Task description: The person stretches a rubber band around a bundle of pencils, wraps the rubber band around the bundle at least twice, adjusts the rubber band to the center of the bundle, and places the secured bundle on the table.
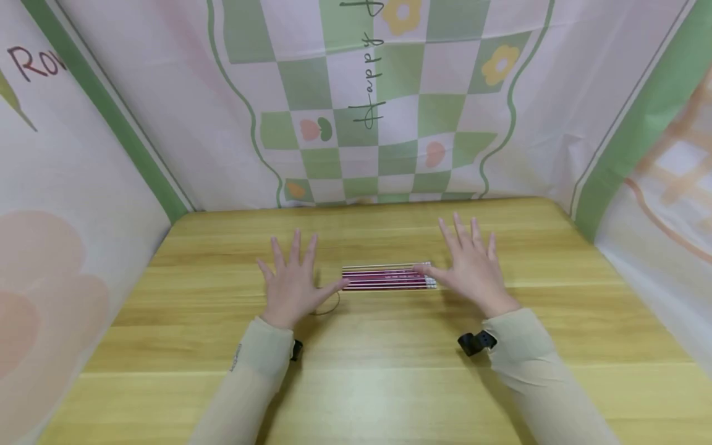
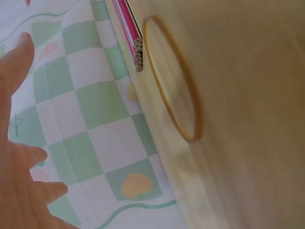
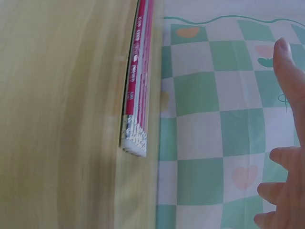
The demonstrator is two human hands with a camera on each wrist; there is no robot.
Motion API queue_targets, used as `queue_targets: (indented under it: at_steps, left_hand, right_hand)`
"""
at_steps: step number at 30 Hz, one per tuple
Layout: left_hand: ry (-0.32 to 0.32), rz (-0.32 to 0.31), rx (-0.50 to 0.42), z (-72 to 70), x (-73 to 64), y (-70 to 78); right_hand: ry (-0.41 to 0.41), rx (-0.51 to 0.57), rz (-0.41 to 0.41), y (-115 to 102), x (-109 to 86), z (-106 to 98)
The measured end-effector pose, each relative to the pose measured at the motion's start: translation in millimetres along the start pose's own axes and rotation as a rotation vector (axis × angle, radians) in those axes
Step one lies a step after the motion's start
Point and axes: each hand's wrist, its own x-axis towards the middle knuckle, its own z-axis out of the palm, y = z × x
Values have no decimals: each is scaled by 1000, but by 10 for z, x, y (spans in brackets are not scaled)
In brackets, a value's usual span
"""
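Several red-and-white striped pencils (image 1: 384, 278) lie side by side in a flat row, their white eraser ends to the right. My left hand (image 1: 293, 285) is held over the table left of the row, fingers spread, its thumb over the pencils' left ends in the head view. Over the right side is my right hand (image 1: 471, 272), also spread, its thumb in front of the eraser ends. Neither hand holds anything. A thin tan rubber band (image 2: 194, 114) lies on the wood beside the pencils' left ends, partly hidden by the left hand in the head view.
The wooden table (image 1: 378, 371) ends at a printed cloth backdrop (image 1: 350, 130) behind, with more cloth at both sides. A small black wrist camera (image 1: 476, 342) sits at the right cuff, another at the left cuff.
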Motion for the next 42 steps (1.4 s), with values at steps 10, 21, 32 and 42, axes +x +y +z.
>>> queue_targets:
  at_steps: [10, 21, 32, 42]
  left_hand:
    - [-33, 60, -89, -45, 111, 84]
    - [-170, 78, -371, -21, 224, 113]
    - [-219, 117, -444, 102, 332, 136]
    - [-287, 111, -458, 207, 359, 223]
  right_hand:
    - [-64, 137, 11, 49, 80, -58]
    - [-181, 312, 38, 87, 166, -90]
    - [-239, 426, 26, 134, 260, -5]
    - [-298, 478, 30, 187, 267, 175]
